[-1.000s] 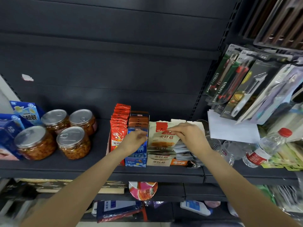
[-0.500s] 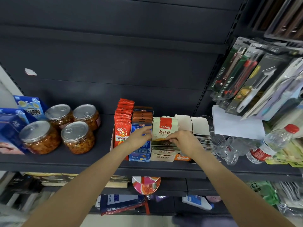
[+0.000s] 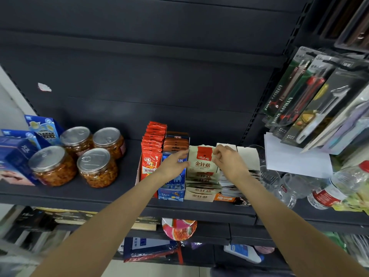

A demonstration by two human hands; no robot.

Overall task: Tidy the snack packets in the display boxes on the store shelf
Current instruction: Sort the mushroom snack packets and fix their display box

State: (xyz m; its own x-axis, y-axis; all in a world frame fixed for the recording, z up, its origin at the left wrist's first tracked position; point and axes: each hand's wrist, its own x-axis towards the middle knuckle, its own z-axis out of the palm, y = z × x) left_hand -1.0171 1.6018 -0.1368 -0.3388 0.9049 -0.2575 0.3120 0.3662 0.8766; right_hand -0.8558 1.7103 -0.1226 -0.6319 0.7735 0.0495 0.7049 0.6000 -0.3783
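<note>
left hand (image 3: 173, 164) flat against beige mushroom packet (image 3: 203, 161), bracing its edge | right hand (image 3: 227, 162) pinching opposite edge, likely squaring it

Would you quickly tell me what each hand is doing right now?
Left hand: open, fingers against the beige packet.
Right hand: pinching that packet's edge.

A left hand (image 3: 173, 166) covers most of the blue display box (image 3: 172, 188) and the label on its front. The plastic bottle (image 3: 337, 188) at right is cut off by the frame edge, while goods on the lower shelf (image 3: 199, 232) blur beyond reading.
</note>
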